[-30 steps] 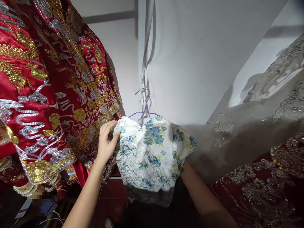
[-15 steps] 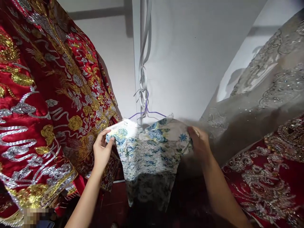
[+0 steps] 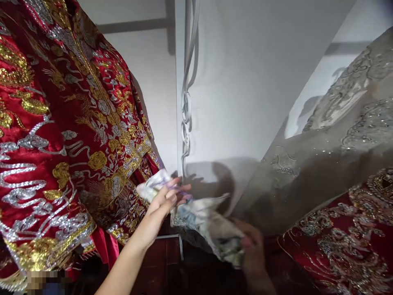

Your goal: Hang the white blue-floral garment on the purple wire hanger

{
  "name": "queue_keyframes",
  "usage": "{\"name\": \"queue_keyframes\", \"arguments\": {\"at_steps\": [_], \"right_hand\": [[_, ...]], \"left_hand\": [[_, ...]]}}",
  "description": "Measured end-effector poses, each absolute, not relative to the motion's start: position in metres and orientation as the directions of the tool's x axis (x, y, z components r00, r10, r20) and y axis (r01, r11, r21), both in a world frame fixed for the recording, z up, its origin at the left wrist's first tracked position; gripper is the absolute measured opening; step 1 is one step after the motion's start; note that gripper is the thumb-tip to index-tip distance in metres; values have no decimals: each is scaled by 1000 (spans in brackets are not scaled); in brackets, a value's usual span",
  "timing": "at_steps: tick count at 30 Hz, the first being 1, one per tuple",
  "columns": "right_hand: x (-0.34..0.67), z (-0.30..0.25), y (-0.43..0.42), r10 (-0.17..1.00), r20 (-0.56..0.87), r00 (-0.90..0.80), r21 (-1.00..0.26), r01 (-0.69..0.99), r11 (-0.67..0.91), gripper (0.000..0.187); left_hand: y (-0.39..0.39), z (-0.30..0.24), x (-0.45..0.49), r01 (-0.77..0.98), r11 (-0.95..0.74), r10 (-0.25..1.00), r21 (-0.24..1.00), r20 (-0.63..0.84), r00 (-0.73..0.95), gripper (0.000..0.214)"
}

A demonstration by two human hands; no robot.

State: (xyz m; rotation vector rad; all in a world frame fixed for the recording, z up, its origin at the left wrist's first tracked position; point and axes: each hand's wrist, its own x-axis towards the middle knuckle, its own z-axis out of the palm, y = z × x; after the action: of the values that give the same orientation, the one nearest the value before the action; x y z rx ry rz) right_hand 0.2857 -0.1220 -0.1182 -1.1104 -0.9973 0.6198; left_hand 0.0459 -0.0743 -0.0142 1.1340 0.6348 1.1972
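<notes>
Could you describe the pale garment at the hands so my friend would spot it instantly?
Start at the pale wall, with a red embroidered jacket at its left. Low in front, find the left hand and right hand; the pale garment is crumpled between them. Its whitish cloth with bluish patches, bunched and blurred, sets it apart from the glittering garments on both sides.

Left hand (image 3: 162, 205) holds the hanger (image 3: 161, 183), right hand (image 3: 252, 241) the motion-blurred shirt (image 3: 204, 221). A looped strap (image 3: 192, 41) hangs beside the edge of the wall (image 3: 245, 82); left of it, a red jacket (image 3: 92, 114); right, grey fabric (image 3: 365, 123).
</notes>
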Motion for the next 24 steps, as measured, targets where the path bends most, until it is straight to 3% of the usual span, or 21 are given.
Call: {"name": "queue_keyframes", "arguments": {"at_steps": [3, 5, 6, 8, 10, 12, 14, 16, 19, 22, 24], "right_hand": [[278, -137, -136, 943, 321, -87, -932, 150, 331, 53], [283, -136, -136, 884, 253, -394, -958, 23, 285, 70], [287, -134, -134, 858, 221, -463, -972, -33, 232, 73], [299, -133, -125, 897, 156, -414, -988, -66, 141, 71], [310, -137, -113, 972, 118, -201, -993, 2, 121, 58], [320, -143, -98, 989, 148, 13, -980, 133, 145, 51], [328, -146, -83, 969, 212, 125, -954, 241, 177, 63], [333, -142, -71, 971, 224, 87, -945, 264, 194, 58], [338, -129, -64, 988, 135, -77, -976, 160, 146, 29], [337, -116, -65, 990, 63, -129, -997, -43, 58, 34], [332, -105, -61, 996, 32, -78, -980, -197, 16, 37]], "left_hand": [[-76, -32, 52, -567, 186, 972, 803, -66, 225, 41], [-80, -42, 49, -599, 252, 962, 760, -131, 239, 35], [-84, -44, 45, -565, 289, 949, 773, -153, 275, 33], [-96, -42, 36, -372, 348, 903, 861, -201, 380, 32], [-109, -30, 27, -46, 284, 851, 958, -230, 471, 34], [-121, -12, 23, 251, 70, 827, 965, -197, 527, 34], [-127, 6, 21, 398, -152, 815, 905, -113, 568, 28], [-127, 20, 20, 445, -286, 811, 848, -33, 584, 25], [-114, 27, 14, 522, -376, 864, 766, 86, 497, 27], [-96, 20, 4, 653, -407, 913, 638, 296, 280, 21], [-87, 14, 0, 704, -436, 871, 561, 460, 173, 20]]}}
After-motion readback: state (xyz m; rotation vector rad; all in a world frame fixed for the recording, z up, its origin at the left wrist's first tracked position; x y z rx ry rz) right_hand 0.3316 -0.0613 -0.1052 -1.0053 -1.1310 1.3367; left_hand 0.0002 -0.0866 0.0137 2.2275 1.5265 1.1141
